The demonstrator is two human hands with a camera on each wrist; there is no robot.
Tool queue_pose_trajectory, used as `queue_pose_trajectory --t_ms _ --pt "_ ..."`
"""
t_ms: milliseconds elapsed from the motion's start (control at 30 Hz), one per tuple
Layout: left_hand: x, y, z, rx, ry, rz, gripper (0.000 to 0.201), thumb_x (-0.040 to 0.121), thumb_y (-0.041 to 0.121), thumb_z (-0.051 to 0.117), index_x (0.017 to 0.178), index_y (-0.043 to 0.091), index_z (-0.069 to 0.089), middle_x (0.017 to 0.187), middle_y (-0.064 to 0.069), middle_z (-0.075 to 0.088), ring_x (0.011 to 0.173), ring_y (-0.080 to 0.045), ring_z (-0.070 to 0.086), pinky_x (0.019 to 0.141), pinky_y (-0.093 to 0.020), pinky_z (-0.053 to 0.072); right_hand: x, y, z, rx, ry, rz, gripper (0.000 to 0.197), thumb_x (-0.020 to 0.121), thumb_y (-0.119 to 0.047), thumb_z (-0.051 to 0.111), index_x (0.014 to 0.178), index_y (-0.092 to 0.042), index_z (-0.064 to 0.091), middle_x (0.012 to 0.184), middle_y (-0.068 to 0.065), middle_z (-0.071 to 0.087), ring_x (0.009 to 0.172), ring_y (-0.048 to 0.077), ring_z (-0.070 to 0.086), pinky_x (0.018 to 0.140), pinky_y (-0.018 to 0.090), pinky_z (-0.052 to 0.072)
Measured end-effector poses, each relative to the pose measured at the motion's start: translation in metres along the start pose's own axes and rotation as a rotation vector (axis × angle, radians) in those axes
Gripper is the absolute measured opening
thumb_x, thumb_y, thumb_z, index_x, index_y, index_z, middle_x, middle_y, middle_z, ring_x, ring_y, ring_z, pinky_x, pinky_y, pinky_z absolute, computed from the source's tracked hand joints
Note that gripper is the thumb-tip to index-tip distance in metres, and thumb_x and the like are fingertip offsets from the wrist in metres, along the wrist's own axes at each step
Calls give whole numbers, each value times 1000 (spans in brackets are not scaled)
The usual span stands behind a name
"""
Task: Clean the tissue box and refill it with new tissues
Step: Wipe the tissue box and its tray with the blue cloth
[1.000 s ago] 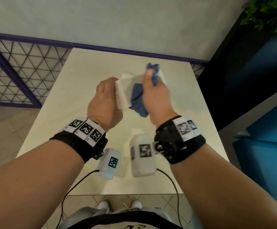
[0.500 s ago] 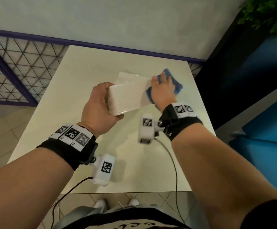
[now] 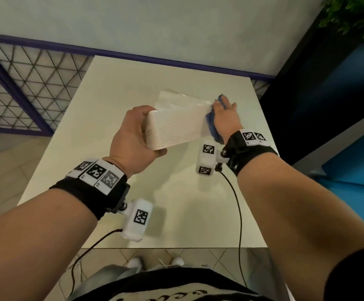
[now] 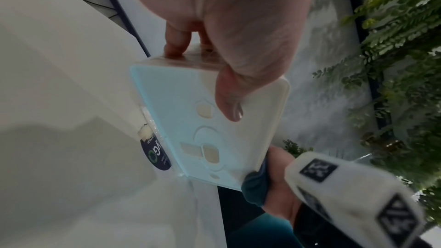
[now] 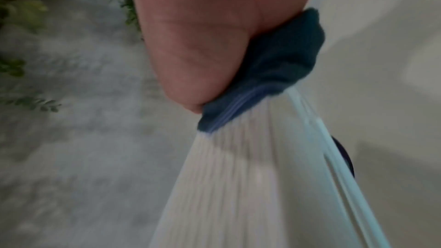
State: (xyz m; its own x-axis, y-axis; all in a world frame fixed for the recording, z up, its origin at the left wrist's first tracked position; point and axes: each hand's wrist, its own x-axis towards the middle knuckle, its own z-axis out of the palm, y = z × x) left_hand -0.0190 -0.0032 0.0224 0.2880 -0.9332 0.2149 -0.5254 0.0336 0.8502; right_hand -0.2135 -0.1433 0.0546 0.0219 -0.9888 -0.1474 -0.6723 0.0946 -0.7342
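- We hold the tissue box (image 3: 176,129) above the counter (image 3: 176,203): left hand (image 3: 133,140) fingers clamp its near end.
- Right hand (image 3: 224,118) presses blue cloth (image 3: 212,127) on far end.
- Looks light, rigid, smooth; grip by the edges.

— What does the left hand (image 4: 229,31) hold?
— The white tissue box (image 4: 214,129), thumb curled over its underside, fingers on the top edge.
— And at the box's lower corner?
— The right hand (image 4: 280,191) presses a blue cloth (image 4: 254,190) against it.
— Behind the box?
— A plastic-wrapped pack (image 4: 156,153) with a dark label on the table (image 4: 59,82); a leafy plant (image 4: 401,59) on the right.
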Motion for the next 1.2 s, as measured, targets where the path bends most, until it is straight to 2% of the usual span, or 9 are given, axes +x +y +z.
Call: queue_pose_trajectory --t_ms 100,200,300,367,600,833,933,1067,1200 --pt "5 5 3 53 -41 1 84 55 15 90 119 38 41 118 9 52 89 0 60 78 -23 52 -25 -22 24 -74 -16 -44 57 98 -41 29 150 -17 23 158 10 18 145 31 15 117 52 16" --pt "9 6 6 127 -26 16 74 63 17 85 124 30 46 121 1 51 88 -19 61 77 -39 53 -74 -47 59 -90 -102 -204 57 100 -41 29 152 -22 17 162 6 9 148 28 6 119 51 10" --pt "9 4 9 96 -15 18 57 78 24 72 128 21 45 120 -2 51 92 -20 58 75 -33 47 -104 -54 71 -147 -145 -397 53 101 -41 26 152 -31 13 163 -2 4 149 20 -2 118 46 1" --pt "7 2 8 13 -12 27 62 69 33 75 123 34 43 121 -2 54 99 -19 60 81 -39 51 -93 -45 63 -123 -139 -451 50 102 -40 27 151 -33 19 162 -5 8 150 18 1 118 45 3" --pt "-1 5 5 20 -31 3 86 55 16 90 115 49 38 121 5 52 95 -13 62 82 -39 54 -27 -11 29 -99 4 -45 48 101 -34 25 147 -22 30 161 2 11 148 28 9 118 47 14" --pt "2 6 9 3 32 51 58 71 34 69 123 33 43 124 -3 52 96 -12 57 79 -26 46 -105 -42 61 -127 -77 -476 50 101 -42 28 150 -35 21 162 -6 8 149 17 -1 118 43 0" --pt "0 6 1 -16 -10 55 80 57 22 89 113 48 37 121 2 51 95 -8 57 77 -27 49 -69 -19 40 -92 28 -350 47 101 -41 28 148 -34 29 161 -5 14 149 18 6 118 44 6" --pt "-7 5 -6 -29 -52 60 84 55 12 89 114 43 39 116 12 48 90 5 55 72 -15 46 -23 17 7 -20 62 -93 46 101 -37 29 144 -23 37 155 2 30 143 23 27 116 41 25" --pt "-9 -1 -6 -67 -86 59 82 57 7 87 118 35 41 110 17 49 86 13 53 68 -6 42 -11 24 -2 108 29 150 48 97 -47 37 133 -16 44 126 14 57 112 31 56 90 33 40"
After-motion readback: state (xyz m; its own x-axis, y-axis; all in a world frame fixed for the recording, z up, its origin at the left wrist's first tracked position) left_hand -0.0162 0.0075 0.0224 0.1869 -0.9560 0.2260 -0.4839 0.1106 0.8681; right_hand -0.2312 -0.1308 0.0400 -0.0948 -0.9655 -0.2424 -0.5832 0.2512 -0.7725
